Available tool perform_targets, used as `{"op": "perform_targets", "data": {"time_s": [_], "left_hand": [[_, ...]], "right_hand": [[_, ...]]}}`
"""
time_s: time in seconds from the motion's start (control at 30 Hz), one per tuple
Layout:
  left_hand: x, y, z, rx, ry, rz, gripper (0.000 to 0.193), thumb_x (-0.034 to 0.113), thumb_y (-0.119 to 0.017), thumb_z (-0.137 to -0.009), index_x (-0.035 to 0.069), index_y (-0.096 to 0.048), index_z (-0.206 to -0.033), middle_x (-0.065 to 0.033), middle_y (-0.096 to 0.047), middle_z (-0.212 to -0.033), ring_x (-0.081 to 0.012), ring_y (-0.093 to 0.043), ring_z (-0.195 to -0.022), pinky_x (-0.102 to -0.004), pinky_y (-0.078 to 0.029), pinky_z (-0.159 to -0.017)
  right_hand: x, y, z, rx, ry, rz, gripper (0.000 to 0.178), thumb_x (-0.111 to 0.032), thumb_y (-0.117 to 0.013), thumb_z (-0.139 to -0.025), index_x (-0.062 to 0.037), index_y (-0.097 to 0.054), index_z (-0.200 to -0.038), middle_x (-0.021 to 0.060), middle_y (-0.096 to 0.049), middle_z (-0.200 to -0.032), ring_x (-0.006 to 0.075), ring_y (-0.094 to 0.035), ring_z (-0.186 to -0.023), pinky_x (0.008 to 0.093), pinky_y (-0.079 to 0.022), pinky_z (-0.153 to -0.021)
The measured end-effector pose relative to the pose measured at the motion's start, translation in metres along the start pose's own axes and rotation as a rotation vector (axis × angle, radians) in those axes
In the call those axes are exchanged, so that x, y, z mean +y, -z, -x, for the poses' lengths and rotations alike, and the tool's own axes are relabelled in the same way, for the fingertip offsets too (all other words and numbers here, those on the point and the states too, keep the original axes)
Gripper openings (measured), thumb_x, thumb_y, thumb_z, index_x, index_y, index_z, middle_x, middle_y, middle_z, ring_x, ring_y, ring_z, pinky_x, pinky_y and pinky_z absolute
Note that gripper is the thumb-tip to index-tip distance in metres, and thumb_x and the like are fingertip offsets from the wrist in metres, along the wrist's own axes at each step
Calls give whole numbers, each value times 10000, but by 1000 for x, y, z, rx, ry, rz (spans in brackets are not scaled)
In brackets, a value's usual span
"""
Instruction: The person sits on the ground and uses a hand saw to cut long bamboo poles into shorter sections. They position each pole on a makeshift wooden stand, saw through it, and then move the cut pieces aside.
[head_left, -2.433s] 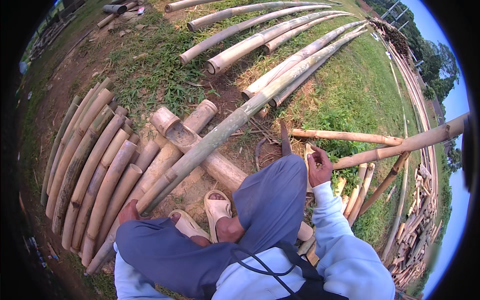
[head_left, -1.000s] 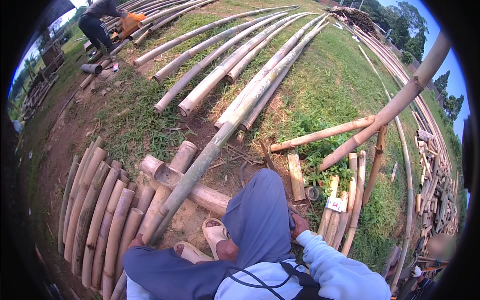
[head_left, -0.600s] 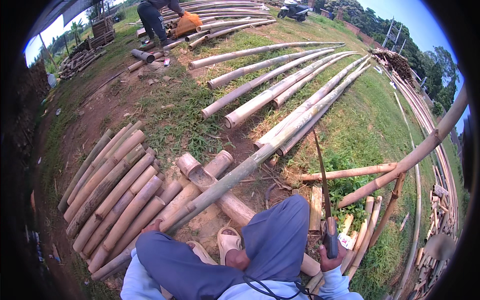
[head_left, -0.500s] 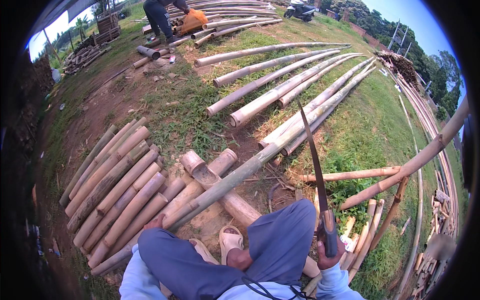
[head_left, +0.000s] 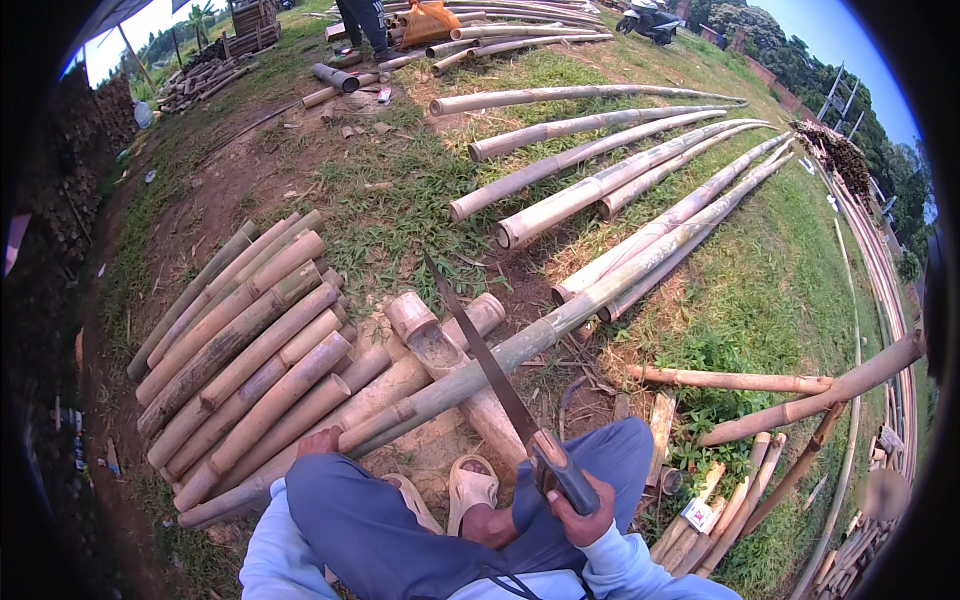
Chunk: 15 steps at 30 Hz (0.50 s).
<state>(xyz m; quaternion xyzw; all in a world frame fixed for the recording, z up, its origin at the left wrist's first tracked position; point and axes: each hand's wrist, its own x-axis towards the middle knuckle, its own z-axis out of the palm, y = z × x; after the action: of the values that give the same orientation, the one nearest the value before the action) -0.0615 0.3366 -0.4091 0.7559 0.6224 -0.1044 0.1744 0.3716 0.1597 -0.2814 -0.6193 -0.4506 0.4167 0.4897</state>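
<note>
My right hand (head_left: 585, 512) is closed round the dark handle of a handsaw (head_left: 490, 360). Its long blade points up and leftward, passing in front of a long greenish bamboo pole (head_left: 430, 398); whether they touch, I cannot tell. My left hand (head_left: 320, 441) grips that pole near its lower end, beside my left knee, with its fingers partly hidden. The pole slants away to the upper right and lies across a thick notched bamboo piece (head_left: 436, 350) on the ground in front of my sandals.
Short cut bamboo lengths (head_left: 265, 340) are piled at the left. Several long poles (head_left: 590, 185) lie on the grass ahead. A bamboo frame (head_left: 810, 400) and shorter pieces (head_left: 735, 510) are at the right. A person (head_left: 366, 25) stands far off by an orange bag (head_left: 430, 22); a motorbike (head_left: 650, 20) is parked behind.
My right hand has brought the saw leftward from beside my right knee, and the blade now tilts left over the pole. The left hand stays on the pole. The view has shifted.
</note>
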Motion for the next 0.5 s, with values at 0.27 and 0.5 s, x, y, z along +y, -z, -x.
{"op": "perform_targets", "data": {"time_s": [0.27, 0.5], "left_hand": [[22, 22, -10, -112, 58, 13, 722, 404, -855, -697, 67, -602, -1283, -211, -719, -1164, -378, -694, -1091, -493, -541, -929], [41, 23, -29, -95, -28, 38, 679, 395, -849, -697, 40, -596, -1218, -226, -721, -1080, -393, -704, -1021, -490, -555, -889]], "right_hand": [[-4, -6, -13, 62, 8, -23, 158, -66, -752, -871, 17, -666, -975, 9, -627, -736, 77, -574, -681, 273, -469, -633], [3, -39, -12, 1, -118, -23, 237, -54, -752, -903, 28, -677, -1112, -16, -631, -827, 61, -546, -744, 240, -469, -677]]}}
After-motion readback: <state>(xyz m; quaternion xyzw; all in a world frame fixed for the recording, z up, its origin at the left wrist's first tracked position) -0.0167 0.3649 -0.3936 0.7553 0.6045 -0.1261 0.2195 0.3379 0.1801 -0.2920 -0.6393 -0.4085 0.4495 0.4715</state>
